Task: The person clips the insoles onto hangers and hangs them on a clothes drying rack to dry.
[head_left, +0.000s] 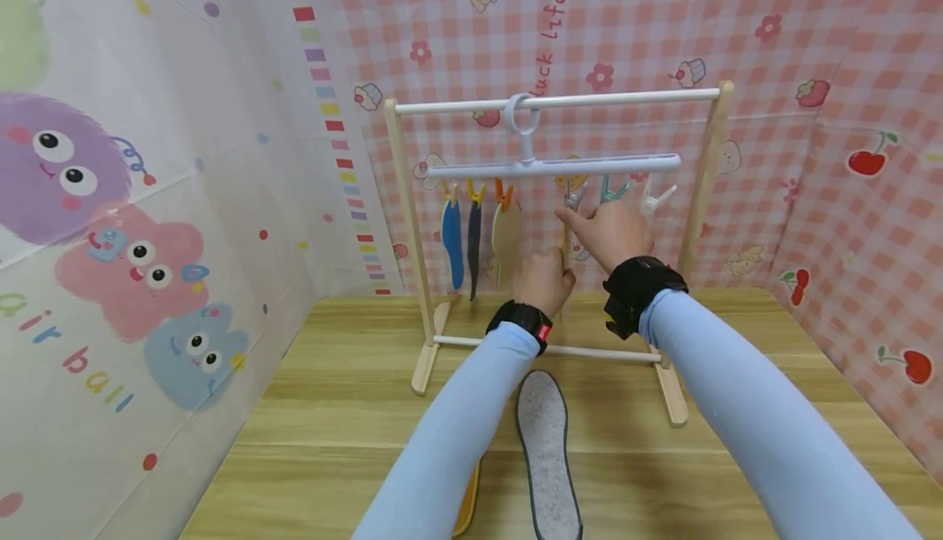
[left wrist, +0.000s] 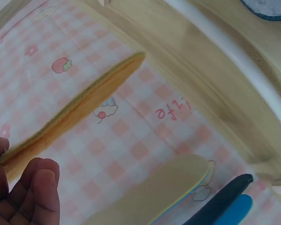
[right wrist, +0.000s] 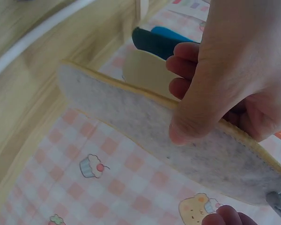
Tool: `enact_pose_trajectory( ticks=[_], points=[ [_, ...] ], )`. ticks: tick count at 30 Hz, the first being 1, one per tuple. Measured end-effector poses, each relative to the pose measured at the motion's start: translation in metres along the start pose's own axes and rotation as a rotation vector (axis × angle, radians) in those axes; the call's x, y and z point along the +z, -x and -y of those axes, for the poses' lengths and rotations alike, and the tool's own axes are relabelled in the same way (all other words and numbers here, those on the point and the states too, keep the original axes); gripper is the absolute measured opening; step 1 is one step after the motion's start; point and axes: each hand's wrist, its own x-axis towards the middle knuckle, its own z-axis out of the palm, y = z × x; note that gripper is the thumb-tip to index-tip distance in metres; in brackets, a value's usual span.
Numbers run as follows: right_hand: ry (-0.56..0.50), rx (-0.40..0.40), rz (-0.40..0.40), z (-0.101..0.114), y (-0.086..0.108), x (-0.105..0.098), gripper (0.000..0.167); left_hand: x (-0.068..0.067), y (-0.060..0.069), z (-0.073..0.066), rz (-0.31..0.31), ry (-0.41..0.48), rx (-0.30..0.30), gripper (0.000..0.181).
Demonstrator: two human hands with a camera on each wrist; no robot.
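Just right of centre under the hanger's (head_left: 471,172) lower edge, the yellow-edged insole (right wrist: 112,105) runs near-vertical, pinched by the left hand (head_left: 543,280), its top at the grey clip (right wrist: 278,206) nearer the right hand (head_left: 617,233), whose grip I can't tell.

Your arms (head_left: 460,425) reach forward, left hand (head_left: 543,280) gripping low, right hand (head_left: 617,236) raised higher, its thumb (head_left: 579,223) extended leftward.
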Motion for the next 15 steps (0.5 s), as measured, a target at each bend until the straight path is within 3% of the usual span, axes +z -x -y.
enact_pose_trajectory(
  ticks=[7,12,15],
  points=[
    [0.006,0.046,0.041,-0.012,0.018,0.008,0.068,0.014,0.012,0.01,0.018,-0.022,0.036,0.014],
    [0.02,0.074,0.074,-0.021,0.029,0.014,0.075,0.02,0.021,0.018,0.013,-0.035,0.07,0.03],
    [-0.011,0.077,0.08,-0.025,0.032,0.018,0.078,0.021,0.027,0.022,0.033,-0.023,0.072,0.024]
  ],
)
